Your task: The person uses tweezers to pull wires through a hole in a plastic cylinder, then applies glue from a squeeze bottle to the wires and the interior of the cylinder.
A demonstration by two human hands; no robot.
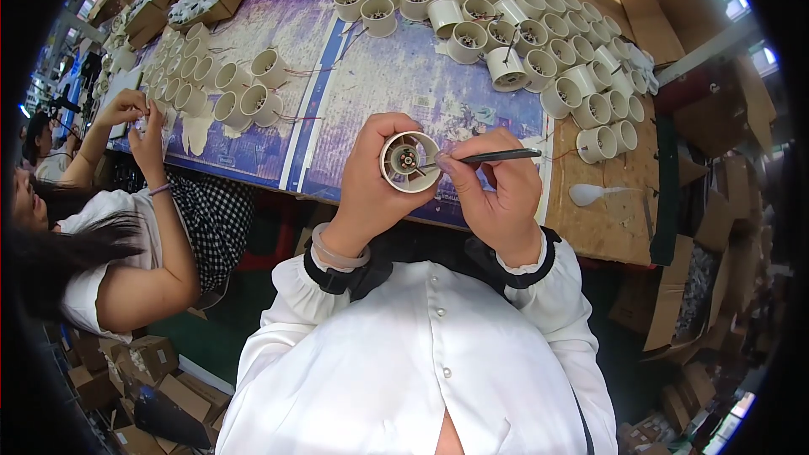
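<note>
My left hand (364,175) is wrapped round a white plastic cylindrical housing (408,191), its open top turned up toward me. Down inside it sits a small round part with a dark and reddish centre, framed by brownish gaps. In my right hand (508,202), a slim dark pen-like tool (506,154) is pinched between thumb and fingers. Its thin tip reaches over the rim into the housing, near the round part. Whether the tip touches anything, I cannot tell. Both hands are above the front edge of the worktable (371,101).
Many similar white housings (506,67) crowd the table's back and right, with another group (227,105) at left, wires trailing. A white spoon-shaped item (590,194) lies on the right-hand board. A co-worker (143,261) works at left. Cardboard boxes (683,286) stand at right.
</note>
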